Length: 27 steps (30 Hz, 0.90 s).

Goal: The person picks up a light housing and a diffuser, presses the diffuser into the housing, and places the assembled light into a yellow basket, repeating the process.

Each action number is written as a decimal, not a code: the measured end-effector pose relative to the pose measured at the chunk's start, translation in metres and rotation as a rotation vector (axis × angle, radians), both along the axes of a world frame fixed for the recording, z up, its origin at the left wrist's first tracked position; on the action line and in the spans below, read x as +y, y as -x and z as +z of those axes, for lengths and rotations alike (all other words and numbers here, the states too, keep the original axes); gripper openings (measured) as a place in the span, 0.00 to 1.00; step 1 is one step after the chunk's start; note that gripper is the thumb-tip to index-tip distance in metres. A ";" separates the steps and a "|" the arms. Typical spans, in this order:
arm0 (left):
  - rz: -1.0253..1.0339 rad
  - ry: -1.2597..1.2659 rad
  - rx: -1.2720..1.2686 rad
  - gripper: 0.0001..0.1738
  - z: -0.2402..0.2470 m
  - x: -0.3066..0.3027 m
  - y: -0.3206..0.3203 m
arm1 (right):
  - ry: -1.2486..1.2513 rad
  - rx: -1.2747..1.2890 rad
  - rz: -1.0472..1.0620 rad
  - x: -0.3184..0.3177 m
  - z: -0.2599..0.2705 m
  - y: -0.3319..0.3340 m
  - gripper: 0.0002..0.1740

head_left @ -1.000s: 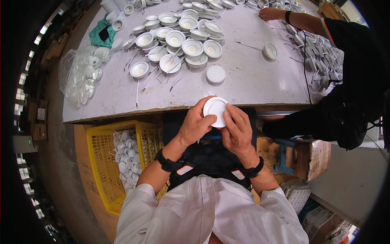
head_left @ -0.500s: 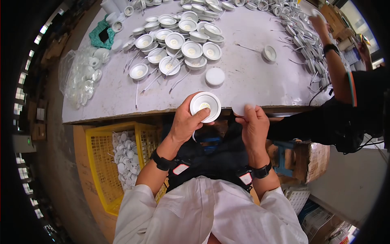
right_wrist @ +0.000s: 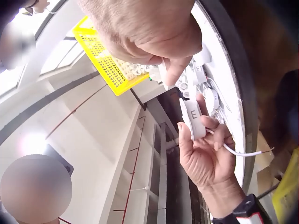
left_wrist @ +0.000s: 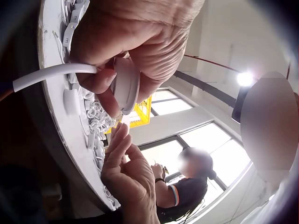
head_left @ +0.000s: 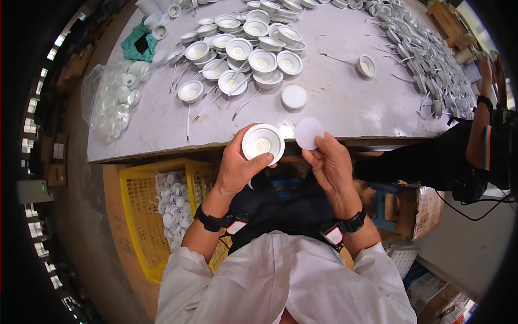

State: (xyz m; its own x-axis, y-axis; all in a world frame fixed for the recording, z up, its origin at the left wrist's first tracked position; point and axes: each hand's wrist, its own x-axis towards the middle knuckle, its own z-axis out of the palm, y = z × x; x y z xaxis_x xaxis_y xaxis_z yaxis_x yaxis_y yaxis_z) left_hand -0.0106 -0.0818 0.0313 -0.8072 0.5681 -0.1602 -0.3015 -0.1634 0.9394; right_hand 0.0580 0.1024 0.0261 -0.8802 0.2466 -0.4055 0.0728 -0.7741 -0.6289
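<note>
In the head view the left hand (head_left: 236,167) grips a round white lamp housing (head_left: 249,141), its recess facing up with yellow dots in the middle and the thumb on its rim. Beside it, the right hand (head_left: 333,164) pinches a thin translucent disc (head_left: 308,134) between thumb and fingers; disc and housing are apart. A white cable (left_wrist: 56,73) comes out of the housing in the left wrist view. The right wrist view shows the housing's side (right_wrist: 195,117) marked with an E. On the table just beyond the hands lies a thick white disc (head_left: 294,98).
Many lamp housings with cables (head_left: 239,48) are heaped on the table (head_left: 345,116), and more (head_left: 426,75) lie at its right. One lamp (head_left: 366,66) lies alone. A plastic bag (head_left: 102,102) is at left, a yellow crate (head_left: 141,227) below. Another person's arm (head_left: 480,124) is at far right.
The right hand has drawn the translucent disc off the housing and now holds it up beside it. The left hand has moved slightly left with the housing. The other person's arm has shifted right.
</note>
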 end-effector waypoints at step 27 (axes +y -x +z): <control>0.121 0.075 0.174 0.21 -0.017 0.008 -0.010 | -2.017 0.709 -0.038 -0.036 -0.021 -0.002 0.23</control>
State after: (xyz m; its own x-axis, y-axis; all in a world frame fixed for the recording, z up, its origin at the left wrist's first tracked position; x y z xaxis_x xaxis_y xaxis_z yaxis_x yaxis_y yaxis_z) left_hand -0.0011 -0.0742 0.0139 -0.8879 0.4573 -0.0506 -0.1164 -0.1168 0.9863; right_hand 0.0596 0.0668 0.0052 -0.7118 -0.1748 0.6803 -0.4831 0.8249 -0.2935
